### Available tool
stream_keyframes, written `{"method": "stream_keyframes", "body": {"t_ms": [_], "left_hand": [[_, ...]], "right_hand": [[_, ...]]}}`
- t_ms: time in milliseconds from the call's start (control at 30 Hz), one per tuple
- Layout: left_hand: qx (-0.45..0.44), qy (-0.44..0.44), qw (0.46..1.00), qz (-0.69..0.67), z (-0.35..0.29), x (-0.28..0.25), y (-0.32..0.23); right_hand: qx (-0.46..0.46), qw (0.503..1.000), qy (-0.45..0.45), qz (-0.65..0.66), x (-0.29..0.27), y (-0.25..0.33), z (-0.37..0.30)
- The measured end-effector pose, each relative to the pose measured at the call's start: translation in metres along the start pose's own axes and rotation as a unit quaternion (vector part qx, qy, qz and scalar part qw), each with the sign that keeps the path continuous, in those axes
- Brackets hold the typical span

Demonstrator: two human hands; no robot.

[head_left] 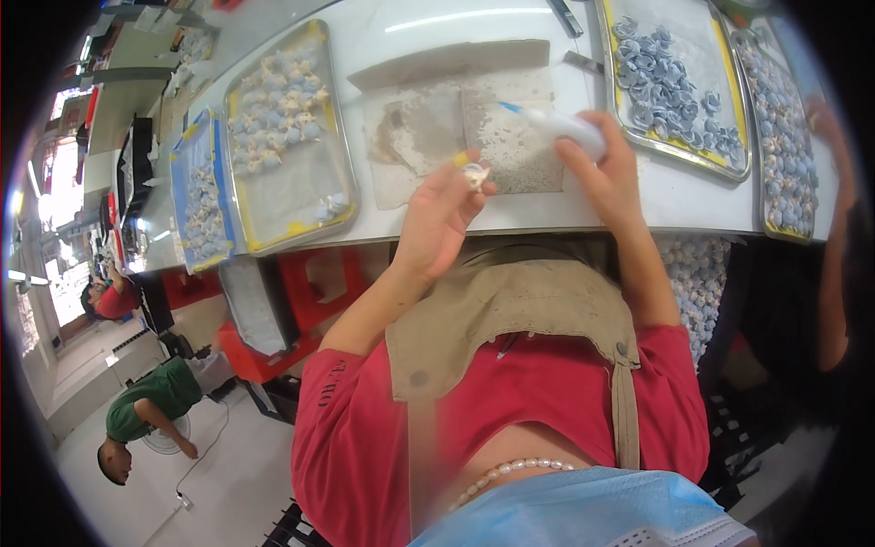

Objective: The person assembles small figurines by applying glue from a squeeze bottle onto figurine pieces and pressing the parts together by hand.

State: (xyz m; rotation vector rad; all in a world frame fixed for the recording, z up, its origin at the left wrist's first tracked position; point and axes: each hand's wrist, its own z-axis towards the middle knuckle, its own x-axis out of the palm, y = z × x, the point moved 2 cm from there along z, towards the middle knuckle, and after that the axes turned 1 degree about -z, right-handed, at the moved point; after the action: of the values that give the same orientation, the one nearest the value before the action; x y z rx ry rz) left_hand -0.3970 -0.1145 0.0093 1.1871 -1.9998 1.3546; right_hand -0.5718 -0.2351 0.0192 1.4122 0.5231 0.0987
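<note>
My left hand (pixel 439 214) pinches a small cream-and-grey figurine piece (pixel 475 179) between thumb and fingers, with a yellow band around one fingertip. In my right hand (pixel 609 173) is a white squeeze bottle (pixel 574 133), its blue nozzle tip pointing left, above and apart from the piece. Both hands hover over the near part of a stained cardboard sheet (pixel 519 164) on the white table. The bottle looks slightly blurred, and my fingers hide part of the small piece.
To the left stand a metal tray (pixel 290 239) of cream-and-blue pieces and a blue-edged tray (pixel 189 246). At right are a tray (pixel 674 141) of curved blue-grey pieces and another full tray (pixel 782 137), with a person's arm (pixel 834 155) beside it. Two metal tools lie at the back.
</note>
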Motion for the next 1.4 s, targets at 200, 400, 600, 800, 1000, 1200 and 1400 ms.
{"method": "stream_keyframes", "body": {"t_ms": [200, 400, 600, 800, 1000, 1200, 1400], "left_hand": [[0.041, 0.003, 0.982, 0.184, -0.002, 0.007, 0.008], [0.073, 0.026, 0.964, 0.255, -0.004, 0.006, 0.012], [0.091, 0.005, 0.954, 0.284, -0.009, 0.001, 0.010], [0.105, -0.001, 0.957, 0.270, -0.012, -0.004, 0.005], [0.102, 0.003, 0.956, 0.275, -0.014, -0.006, 0.001], [0.098, 0.002, 0.959, 0.266, -0.016, -0.008, -0.002], [0.063, 0.003, 0.967, 0.246, -0.016, -0.009, -0.003]], "right_hand": [[0.060, 0.994, -0.033, 0.090, -0.017, 0.010, -0.034], [0.031, 0.991, -0.053, 0.119, -0.018, 0.018, -0.055], [-0.144, 0.983, -0.026, -0.111, -0.018, 0.041, -0.048], [-0.191, 0.962, -0.028, -0.195, -0.004, 0.062, -0.044], [-0.204, 0.955, -0.021, -0.215, 0.006, 0.066, -0.041], [-0.212, 0.950, -0.011, -0.230, 0.011, 0.069, -0.039], [-0.193, 0.957, -0.024, -0.217, 0.007, 0.067, -0.041]]}}
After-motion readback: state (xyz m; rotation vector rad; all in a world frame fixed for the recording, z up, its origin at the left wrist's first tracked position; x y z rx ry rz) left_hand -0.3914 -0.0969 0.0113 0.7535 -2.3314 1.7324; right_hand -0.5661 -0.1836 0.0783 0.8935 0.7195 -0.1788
